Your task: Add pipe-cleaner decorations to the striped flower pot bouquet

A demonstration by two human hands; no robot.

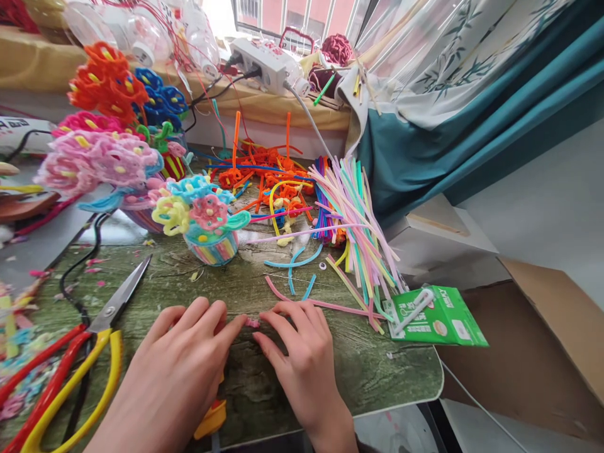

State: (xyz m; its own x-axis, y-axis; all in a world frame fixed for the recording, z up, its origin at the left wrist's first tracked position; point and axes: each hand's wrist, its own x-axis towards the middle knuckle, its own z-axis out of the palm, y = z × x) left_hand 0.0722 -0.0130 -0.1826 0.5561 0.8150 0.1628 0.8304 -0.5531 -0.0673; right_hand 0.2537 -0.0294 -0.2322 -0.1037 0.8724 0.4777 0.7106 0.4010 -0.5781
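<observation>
A tiny pink fuzzy piece of pipe cleaner [253,323] shows between my two hands, just above the table. My left hand [189,352] has its fingers curled, and the index fingertip meets the piece's left end; the thumb is hidden beneath. My right hand [302,346] is at the other end, thumb and index finger apart, the index tip close to or touching the piece. Beyond the hands lie a pink pipe cleaner [325,304] and several short blue pipe cleaner pieces [309,286]. A yellow-orange handled tool [211,420] is partly covered by my left hand.
Large scissors [113,311] lie partly spread at left. Pipe cleaner flowers in a small striped pot [214,246] stand behind my hands. A bundle of pastel pipe cleaners [361,233] and a green packet [438,318] are at right, near the table edge. A cardboard box [523,358] stands beyond.
</observation>
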